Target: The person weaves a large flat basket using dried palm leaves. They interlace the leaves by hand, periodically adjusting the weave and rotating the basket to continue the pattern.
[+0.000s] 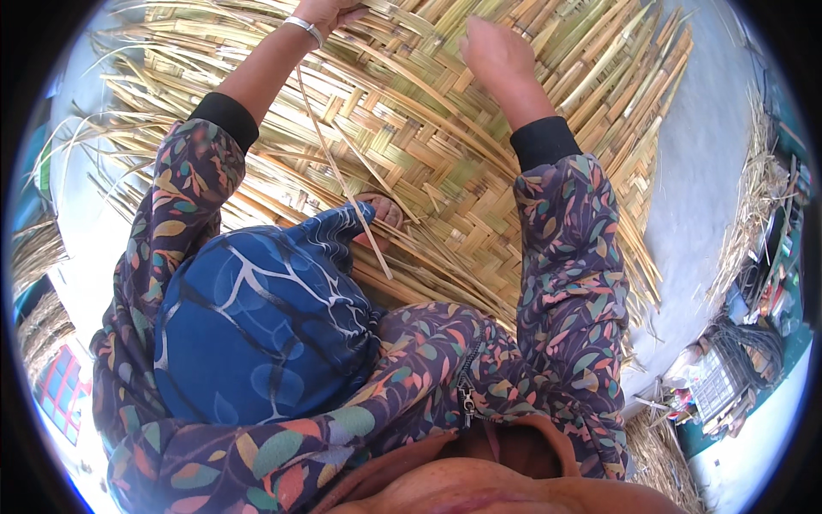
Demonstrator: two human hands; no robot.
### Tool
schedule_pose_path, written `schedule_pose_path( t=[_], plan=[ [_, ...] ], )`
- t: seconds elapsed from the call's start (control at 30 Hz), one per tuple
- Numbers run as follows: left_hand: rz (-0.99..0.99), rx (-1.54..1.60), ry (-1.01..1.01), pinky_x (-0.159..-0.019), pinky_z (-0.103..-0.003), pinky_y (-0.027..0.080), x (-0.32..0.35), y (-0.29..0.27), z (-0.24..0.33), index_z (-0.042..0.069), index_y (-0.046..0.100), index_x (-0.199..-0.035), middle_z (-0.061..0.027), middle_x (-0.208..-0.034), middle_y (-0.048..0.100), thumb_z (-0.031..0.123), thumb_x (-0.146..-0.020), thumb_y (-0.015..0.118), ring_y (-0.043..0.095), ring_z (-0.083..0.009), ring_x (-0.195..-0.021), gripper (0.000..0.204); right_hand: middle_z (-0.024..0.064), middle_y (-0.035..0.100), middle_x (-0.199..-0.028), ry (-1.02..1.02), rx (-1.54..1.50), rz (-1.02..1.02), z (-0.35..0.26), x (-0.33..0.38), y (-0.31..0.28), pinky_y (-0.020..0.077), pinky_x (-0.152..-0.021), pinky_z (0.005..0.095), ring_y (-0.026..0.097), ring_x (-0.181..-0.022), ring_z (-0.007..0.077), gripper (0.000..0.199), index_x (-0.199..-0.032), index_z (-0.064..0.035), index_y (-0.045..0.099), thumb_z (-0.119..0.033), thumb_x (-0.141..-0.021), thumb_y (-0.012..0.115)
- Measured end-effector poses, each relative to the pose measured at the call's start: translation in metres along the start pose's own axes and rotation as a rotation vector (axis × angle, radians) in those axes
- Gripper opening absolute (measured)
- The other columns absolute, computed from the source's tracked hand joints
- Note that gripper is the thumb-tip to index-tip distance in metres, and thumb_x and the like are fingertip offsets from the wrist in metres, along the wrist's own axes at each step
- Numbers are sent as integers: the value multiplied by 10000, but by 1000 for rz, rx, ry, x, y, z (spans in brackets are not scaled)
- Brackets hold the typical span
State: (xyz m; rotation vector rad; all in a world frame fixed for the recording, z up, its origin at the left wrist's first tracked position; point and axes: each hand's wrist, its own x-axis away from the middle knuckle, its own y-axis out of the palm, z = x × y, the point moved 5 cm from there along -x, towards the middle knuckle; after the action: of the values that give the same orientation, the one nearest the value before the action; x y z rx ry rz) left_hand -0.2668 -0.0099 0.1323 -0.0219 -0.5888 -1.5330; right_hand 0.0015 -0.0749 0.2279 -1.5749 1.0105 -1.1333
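Left hand: the left hand (pixel 330 12) was cut off by the upper edge, its visible fingers bent over the mat; how far they closed, and on what, I could not tell.
Right hand: the right hand (pixel 499 58) was curled, back upward, over the weave, fingertips hidden; any grip could not be made out.
Woven mat: the mat (pixel 475 184) spread beneath both hands, its far edge out of view.
Foot: the toes (pixel 387 212) showed; the blue-clad leg (pixel 257 330) covered the mat's near left part.
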Motion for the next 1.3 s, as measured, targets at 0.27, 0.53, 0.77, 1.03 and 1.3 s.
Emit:
schedule_pose_path(
  t=[0.27,0.53,0.77,1.03,1.3],
  plan=[
    [-213,36,-68,-750,-352,578,18,13,26,44,611,-873,-70,-794,632,-25,-877,560,647,-203,-725,85,177,678,-931,-190,-380,413,-50,-36,23,502,-845,460,639,-905,387,344,-1077,-55,679,-305,-845,642],
    [-404,-95,-121,-768,-332,567,20,41,58,38,608,-922,-96,-859,665,-15,-899,528,665,-201,-791,98,148,701,-861,21,-545,238,-50,-35,12,521,-747,434,661,-802,349,353,-983,-52,699,-369,-832,671],
    [-407,-1,-152,-836,-353,537,-3,89,52,39,605,-942,-105,-1029,666,6,-863,583,651,-224,-920,88,193,677,-812,230,-676,452,-52,-18,5,505,-740,479,648,-793,400,235,-869,-18,641,-245,-812,619],
    [-265,-701,-136,-695,-365,557,-72,98,4,-20,627,-1125,-106,-940,665,232,-818,723,632,-188,-799,408,242,673,-808,373,-861,506,-44,-17,12,510,-753,486,657,-800,424,257,-887,27,600,-214,-799,619],
    [-299,-880,96,-751,-313,532,-63,113,21,7,687,-1055,-100,-857,689,265,-798,739,644,-180,-803,368,196,701,-920,287,-722,354,-43,-27,26,511,-803,455,665,-897,376,285,-1020,-8,663,-213,-824,625]
  ],
)
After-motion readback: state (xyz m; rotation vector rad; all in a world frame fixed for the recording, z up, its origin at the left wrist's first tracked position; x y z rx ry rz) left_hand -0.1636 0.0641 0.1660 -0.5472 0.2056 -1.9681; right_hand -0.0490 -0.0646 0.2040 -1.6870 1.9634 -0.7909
